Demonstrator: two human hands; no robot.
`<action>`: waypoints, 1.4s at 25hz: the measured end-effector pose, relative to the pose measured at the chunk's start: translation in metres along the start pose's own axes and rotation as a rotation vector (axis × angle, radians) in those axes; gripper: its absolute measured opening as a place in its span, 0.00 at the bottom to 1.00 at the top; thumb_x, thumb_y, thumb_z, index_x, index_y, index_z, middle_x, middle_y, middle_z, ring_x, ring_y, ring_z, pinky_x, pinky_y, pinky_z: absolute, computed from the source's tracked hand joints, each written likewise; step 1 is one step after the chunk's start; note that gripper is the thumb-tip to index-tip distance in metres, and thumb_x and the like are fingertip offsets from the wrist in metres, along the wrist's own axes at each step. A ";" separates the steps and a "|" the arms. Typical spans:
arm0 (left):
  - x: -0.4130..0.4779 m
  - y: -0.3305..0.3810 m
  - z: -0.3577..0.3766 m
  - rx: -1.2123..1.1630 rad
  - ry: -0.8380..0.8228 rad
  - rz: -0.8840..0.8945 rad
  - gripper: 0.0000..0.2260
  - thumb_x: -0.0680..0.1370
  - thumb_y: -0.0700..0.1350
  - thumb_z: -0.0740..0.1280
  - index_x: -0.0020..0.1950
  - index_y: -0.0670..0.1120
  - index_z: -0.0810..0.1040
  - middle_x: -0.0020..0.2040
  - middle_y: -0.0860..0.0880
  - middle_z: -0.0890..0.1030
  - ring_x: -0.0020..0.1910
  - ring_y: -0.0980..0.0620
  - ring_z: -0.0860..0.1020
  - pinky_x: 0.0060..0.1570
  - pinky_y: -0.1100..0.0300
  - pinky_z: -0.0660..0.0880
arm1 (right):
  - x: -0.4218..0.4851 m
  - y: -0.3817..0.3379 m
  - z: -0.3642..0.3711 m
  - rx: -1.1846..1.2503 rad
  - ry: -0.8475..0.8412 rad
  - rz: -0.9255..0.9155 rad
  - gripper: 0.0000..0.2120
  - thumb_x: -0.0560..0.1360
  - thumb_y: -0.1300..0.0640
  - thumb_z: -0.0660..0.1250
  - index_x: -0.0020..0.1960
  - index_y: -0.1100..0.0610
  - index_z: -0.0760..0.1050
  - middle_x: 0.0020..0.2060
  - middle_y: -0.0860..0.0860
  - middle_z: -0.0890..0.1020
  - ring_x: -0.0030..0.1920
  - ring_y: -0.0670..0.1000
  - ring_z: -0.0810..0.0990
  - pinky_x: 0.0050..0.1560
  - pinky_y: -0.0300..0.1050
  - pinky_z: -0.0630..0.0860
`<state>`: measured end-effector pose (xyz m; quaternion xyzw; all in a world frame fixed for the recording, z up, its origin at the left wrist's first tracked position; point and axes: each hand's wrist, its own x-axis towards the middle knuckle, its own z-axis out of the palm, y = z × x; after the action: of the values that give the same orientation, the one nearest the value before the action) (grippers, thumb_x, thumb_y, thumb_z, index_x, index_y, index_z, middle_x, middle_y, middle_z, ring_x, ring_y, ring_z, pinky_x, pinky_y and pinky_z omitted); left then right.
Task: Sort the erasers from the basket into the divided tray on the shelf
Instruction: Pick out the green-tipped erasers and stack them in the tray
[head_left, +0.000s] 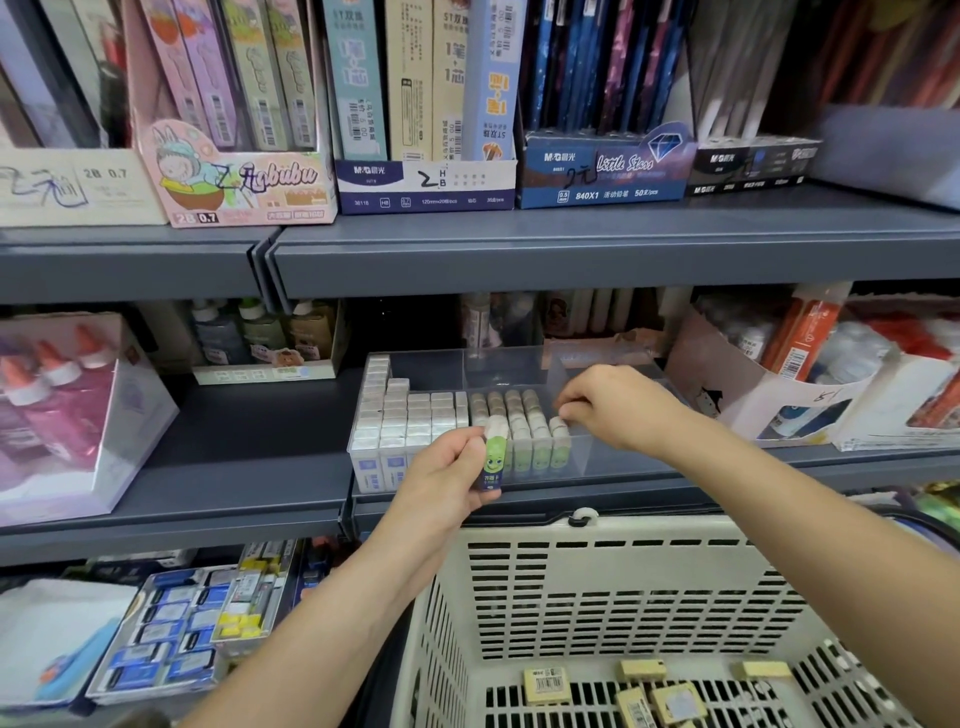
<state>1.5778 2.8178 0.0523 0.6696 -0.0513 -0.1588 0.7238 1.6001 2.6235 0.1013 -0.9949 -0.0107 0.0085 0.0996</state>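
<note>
A clear divided tray (613, 457) stands on the middle shelf. Its left section is packed with white erasers (405, 421) standing upright; the middle section holds rows of green-sleeved erasers (519, 421). My left hand (441, 478) grips one green-sleeved eraser (492, 457) upright just in front of the tray's front wall. My right hand (618, 405) reaches over the tray, fingertips pinching the top of a green eraser (560, 427) at the right end of the front row. Below, the cream basket (623, 587) holds several yellowish erasers (545, 686) on its bottom.
Display boxes of pencils and leads fill the upper shelf (571, 249). Glue bottles (62, 395) stand left of the tray and a white carton of correction supplies (779, 410) right of it. Packs of erasers (171, 639) lie on the lower shelf at left.
</note>
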 end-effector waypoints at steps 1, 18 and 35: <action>0.000 0.000 0.001 -0.008 -0.002 -0.003 0.14 0.81 0.42 0.56 0.65 0.42 0.73 0.57 0.43 0.78 0.49 0.53 0.77 0.38 0.67 0.76 | -0.003 -0.002 -0.003 -0.008 0.041 -0.009 0.10 0.78 0.54 0.61 0.54 0.51 0.80 0.53 0.49 0.82 0.54 0.53 0.78 0.55 0.52 0.76; -0.007 0.003 -0.002 0.107 -0.017 0.057 0.07 0.78 0.41 0.63 0.49 0.51 0.79 0.52 0.50 0.80 0.52 0.55 0.79 0.46 0.63 0.77 | -0.010 0.001 -0.029 0.116 0.335 0.004 0.06 0.76 0.53 0.64 0.50 0.48 0.79 0.45 0.47 0.82 0.48 0.52 0.78 0.47 0.44 0.75; -0.008 0.002 0.001 0.102 -0.037 0.008 0.07 0.78 0.39 0.62 0.48 0.48 0.79 0.49 0.49 0.81 0.49 0.54 0.79 0.42 0.63 0.76 | 0.004 0.005 0.005 0.032 0.086 0.013 0.10 0.78 0.52 0.61 0.57 0.48 0.78 0.56 0.49 0.81 0.55 0.53 0.78 0.55 0.50 0.75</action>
<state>1.5706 2.8192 0.0556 0.7025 -0.0753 -0.1653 0.6881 1.6042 2.6195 0.0950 -0.9927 0.0003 -0.0336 0.1160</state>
